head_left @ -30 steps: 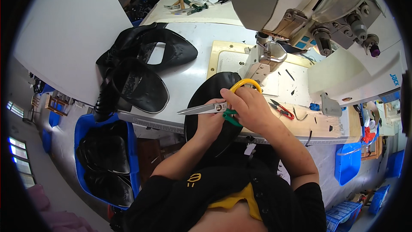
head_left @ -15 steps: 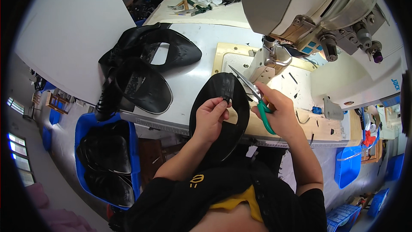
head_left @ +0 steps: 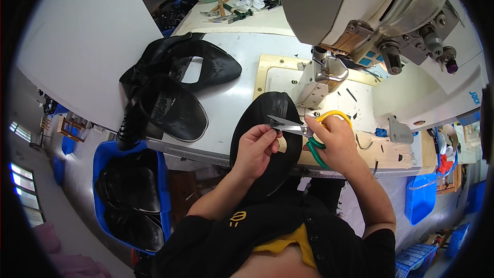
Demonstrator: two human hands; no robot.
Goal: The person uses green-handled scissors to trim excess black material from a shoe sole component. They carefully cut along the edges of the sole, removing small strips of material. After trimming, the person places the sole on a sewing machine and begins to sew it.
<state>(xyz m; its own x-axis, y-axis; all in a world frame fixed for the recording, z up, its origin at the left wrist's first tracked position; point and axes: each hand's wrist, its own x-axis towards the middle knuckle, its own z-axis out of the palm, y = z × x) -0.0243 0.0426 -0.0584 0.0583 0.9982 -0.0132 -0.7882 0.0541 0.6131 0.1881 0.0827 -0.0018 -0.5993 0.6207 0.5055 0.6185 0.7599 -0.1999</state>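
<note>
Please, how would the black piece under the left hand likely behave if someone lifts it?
The black piece would probably bend rather than stay rigid, since it looks like a thin sheet. It is likely light for its size, having an opening near its middle.

Yellow-and-green-handled scissors over oval black piece

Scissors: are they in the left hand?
No, the right hand holds the yellow-and-green-handled scissors.

Blk shirt – yel emblem
</note>
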